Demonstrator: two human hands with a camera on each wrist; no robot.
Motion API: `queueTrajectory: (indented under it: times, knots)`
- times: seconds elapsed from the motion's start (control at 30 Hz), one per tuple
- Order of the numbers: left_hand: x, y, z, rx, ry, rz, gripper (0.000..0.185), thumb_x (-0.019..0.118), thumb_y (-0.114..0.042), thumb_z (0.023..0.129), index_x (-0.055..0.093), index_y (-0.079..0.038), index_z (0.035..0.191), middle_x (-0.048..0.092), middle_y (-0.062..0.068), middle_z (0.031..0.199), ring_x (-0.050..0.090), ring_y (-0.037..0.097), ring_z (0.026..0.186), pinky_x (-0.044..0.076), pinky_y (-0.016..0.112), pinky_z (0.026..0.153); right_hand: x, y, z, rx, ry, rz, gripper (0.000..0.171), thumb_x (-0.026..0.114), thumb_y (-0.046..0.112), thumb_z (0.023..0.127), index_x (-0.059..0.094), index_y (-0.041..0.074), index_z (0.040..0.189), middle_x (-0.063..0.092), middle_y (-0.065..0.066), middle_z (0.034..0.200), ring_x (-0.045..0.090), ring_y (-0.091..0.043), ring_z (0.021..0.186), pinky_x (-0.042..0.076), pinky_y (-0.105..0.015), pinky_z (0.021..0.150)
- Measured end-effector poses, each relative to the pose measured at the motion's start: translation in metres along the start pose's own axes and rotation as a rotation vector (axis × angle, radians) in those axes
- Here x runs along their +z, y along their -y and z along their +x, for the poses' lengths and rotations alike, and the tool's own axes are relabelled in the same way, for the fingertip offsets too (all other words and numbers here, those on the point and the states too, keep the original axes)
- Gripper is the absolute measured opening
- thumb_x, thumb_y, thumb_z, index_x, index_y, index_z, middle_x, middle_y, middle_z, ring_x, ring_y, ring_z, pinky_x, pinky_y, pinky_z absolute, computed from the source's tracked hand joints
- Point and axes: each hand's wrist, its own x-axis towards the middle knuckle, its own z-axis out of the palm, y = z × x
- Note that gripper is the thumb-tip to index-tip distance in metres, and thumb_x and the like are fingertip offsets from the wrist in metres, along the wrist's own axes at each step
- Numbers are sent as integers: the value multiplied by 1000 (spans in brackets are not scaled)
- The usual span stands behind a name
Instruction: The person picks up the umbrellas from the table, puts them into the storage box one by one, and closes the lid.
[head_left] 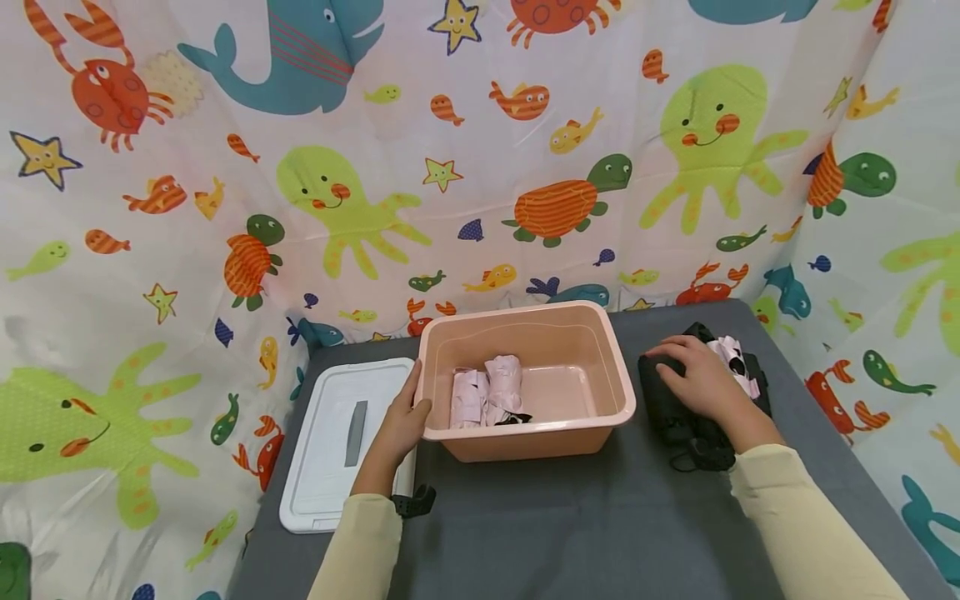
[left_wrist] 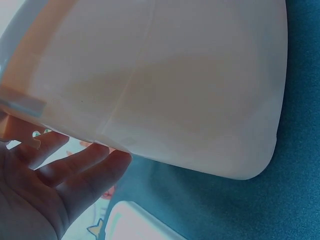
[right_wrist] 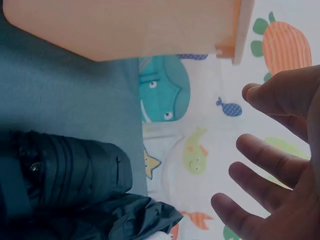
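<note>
A peach plastic bin (head_left: pixel 528 446) stands mid-table, with two rolled pale pink cloth bundles (head_left: pixel 504 379) and a bit of black-and-white cloth at its left end. My left hand (head_left: pixel 401 421) rests against the bin's left side, its fingertips (left_wrist: pixel 117 157) touching close to the rim in the left wrist view. To the right of the bin, my right hand (head_left: pixel 701 379) hovers over rolled black bundles (head_left: pixel 660 404) with its fingers spread. The right wrist view shows nothing in that hand, and a black roll (right_wrist: pixel 75 170) lying apart from its fingers. A pale pink patterned cloth (head_left: pixel 731 358) lies among the black bundles.
A white lid (head_left: pixel 322 467) with a grey handle (head_left: pixel 356 433) lies flat on the grey table (head_left: pixel 525 533), left of the bin. A curtain (head_left: pixel 480 275) printed with sea animals hangs behind the table and along both sides.
</note>
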Motion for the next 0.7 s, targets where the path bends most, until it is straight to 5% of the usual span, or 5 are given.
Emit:
queueTrajectory:
  times: [0.7]
  knots:
    - [1, 2, 1, 2, -7, -2, 72, 46, -20, 92, 16, -48, 151, 28, 4, 160, 50, 32, 130, 47, 53, 100, 5, -38, -17, 33, -87, -14, 29, 52, 12, 93, 65, 2, 117, 47, -29, 130, 40, -52, 121, 30, -71, 99]
